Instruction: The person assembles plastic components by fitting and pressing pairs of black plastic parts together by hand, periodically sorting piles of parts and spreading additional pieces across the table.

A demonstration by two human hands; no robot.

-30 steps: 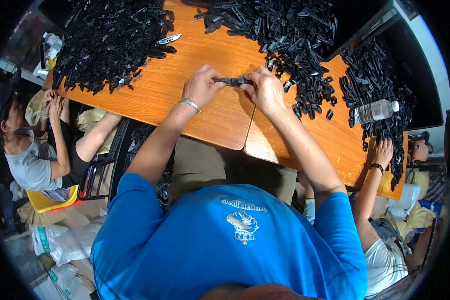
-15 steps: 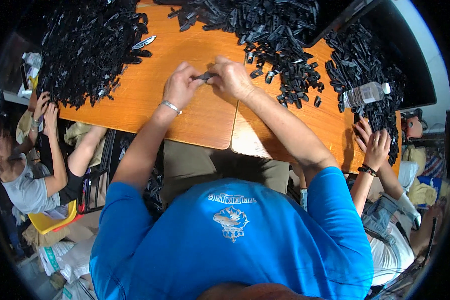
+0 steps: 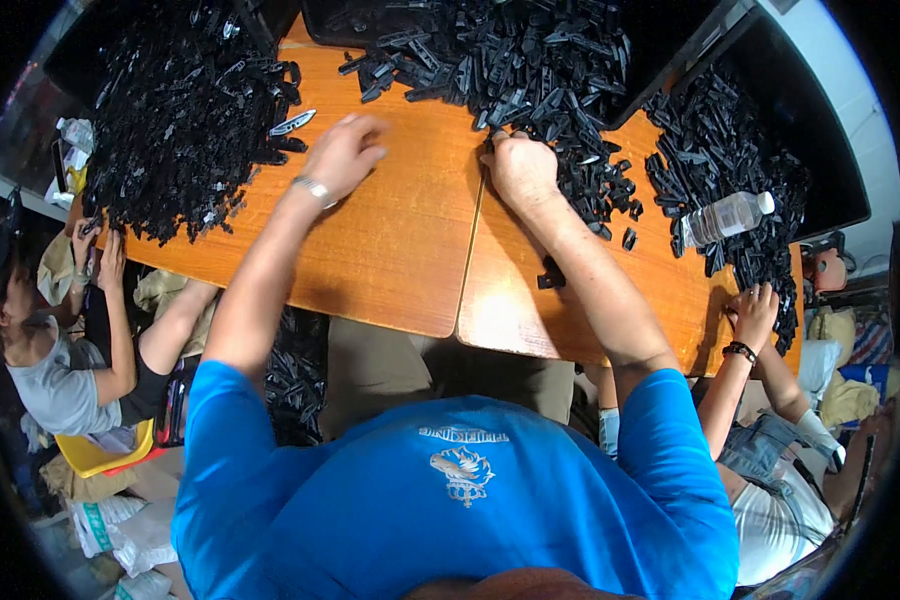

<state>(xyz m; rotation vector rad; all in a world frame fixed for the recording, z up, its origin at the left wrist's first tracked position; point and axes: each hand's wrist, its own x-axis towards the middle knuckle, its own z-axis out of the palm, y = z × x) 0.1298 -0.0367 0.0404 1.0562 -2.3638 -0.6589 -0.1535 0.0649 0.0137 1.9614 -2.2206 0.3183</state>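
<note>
My left hand (image 3: 345,158), with a metal band on its wrist, hovers over the table near the left heap of black parts (image 3: 185,130). Its thumb and fingers look apart and nothing shows between them, though the fingertips are blurred. My right hand (image 3: 525,170) is at the near edge of the middle heap of black parts (image 3: 540,70), fingers curled down. What those fingers pinch, if anything, is hidden. A small black part (image 3: 550,272) shows beside my right forearm. A silver, blade-shaped piece (image 3: 292,123) lies at the left heap's edge.
The wooden table (image 3: 390,270) has a seam running toward me. A plastic bottle (image 3: 727,219) lies on another black heap (image 3: 720,130) at the right. One co-worker's hands (image 3: 98,250) are at the left edge, another's hand (image 3: 755,318) at the right.
My hands have parted: the left moved left, the right moved right to the middle heap. The dark piece once between them is gone from there; a black part now shows by my right forearm.
</note>
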